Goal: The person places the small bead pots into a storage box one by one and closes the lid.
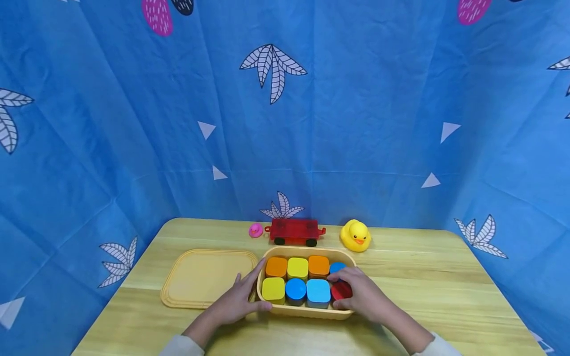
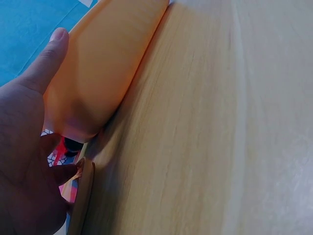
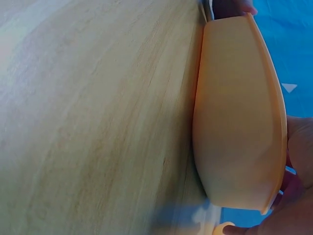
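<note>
An oblong cream-orange box (image 1: 307,310) stands on the table, holding several coloured blocks. In its front row are a yellow block (image 1: 273,288), a round blue block (image 1: 296,289), a light blue block (image 1: 318,290) and a red block (image 1: 341,290). Behind them sit orange, yellow and blue ones. My left hand (image 1: 238,299) is at the box's left end, its thumb (image 2: 54,49) straight against the wall. Over the right end, my right hand (image 1: 367,294) reaches past the rim and grips the red block between thumb and fingers. In the right wrist view the box wall (image 3: 237,112) hides those fingertips.
Left of the box lies a flat cream-orange lid (image 1: 207,277), close by my left hand. Along the back stand a small pink duck (image 1: 256,230), a red toy wagon (image 1: 295,231) and a yellow duck (image 1: 356,236). A blue patterned cloth (image 1: 356,123) hangs around the table.
</note>
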A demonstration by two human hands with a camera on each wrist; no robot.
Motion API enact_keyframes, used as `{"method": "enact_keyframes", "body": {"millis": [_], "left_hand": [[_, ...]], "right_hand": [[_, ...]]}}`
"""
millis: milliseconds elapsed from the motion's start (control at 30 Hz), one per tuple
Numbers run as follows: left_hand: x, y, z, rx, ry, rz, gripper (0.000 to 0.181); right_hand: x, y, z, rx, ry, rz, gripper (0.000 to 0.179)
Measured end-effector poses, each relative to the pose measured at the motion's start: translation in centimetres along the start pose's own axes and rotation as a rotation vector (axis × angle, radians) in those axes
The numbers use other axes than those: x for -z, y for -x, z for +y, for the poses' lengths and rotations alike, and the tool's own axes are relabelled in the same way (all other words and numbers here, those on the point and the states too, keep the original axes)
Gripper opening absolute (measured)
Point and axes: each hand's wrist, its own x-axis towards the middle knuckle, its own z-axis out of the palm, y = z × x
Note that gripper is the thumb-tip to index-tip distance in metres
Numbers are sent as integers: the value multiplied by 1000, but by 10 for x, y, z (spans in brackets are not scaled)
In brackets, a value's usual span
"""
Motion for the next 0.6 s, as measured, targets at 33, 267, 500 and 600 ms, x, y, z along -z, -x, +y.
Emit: {"method": "enact_keyframes", "body": {"millis": [33,267,500,600], "left_hand": [[0,0,0,0,0,0,106],[2,-1,5,7,10,-9,105],[1,-1,2,6,4,-9,105],[1,0,1,9,10,-12,105]], "right_hand": [[0,0,0,1,-1,1,49],[0,0,2,-7,-13,3,51],[6,-5,-5,-36,-47,4,50],[11,-10,-12,-44,-55,17,49]]}}
